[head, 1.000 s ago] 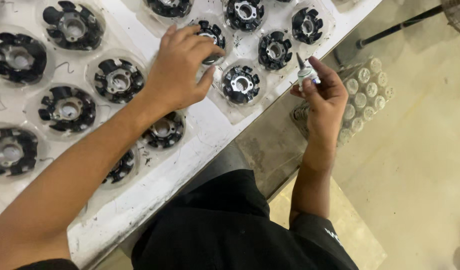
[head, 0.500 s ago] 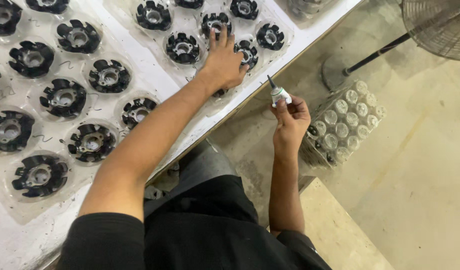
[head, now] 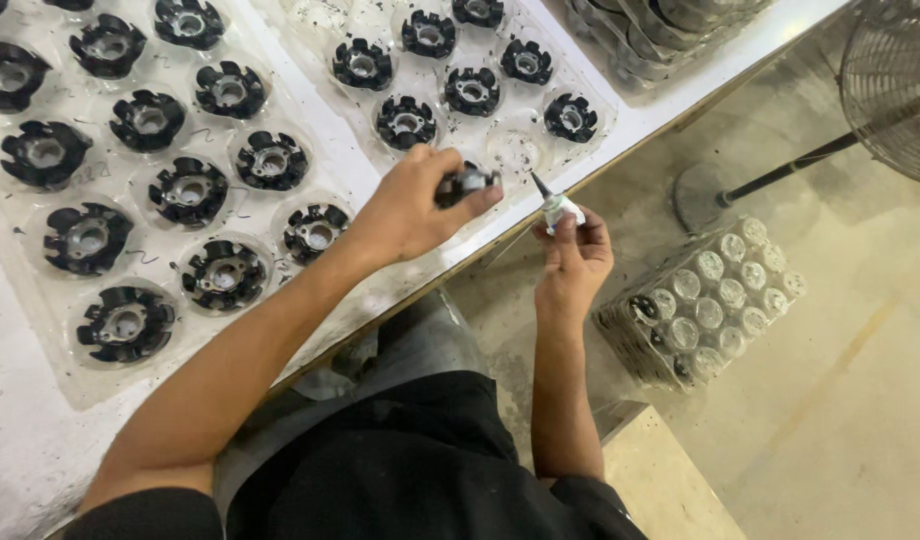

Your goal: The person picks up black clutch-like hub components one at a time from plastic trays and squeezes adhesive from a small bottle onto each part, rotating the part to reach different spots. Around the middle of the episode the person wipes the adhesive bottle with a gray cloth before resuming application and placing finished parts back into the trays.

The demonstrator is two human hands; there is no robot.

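Two hands at table edge | left hand grip holds black part | right hand grip holds tube

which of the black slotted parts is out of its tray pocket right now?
The black part pinched in the left hand, held above the table edge beside an empty pocket. All the others sit in clear tray pockets. The right hand holds a small nozzle tube.

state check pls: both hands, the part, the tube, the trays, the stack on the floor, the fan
left hand: closed on black slotted part, lifted off tray
right hand: gripping nozzle-tipped tube, tip up
near clear tray: one pocket bare, others filled
floor tray stack: mostly empty pockets
fan: upright; spinning or not, cannot tell
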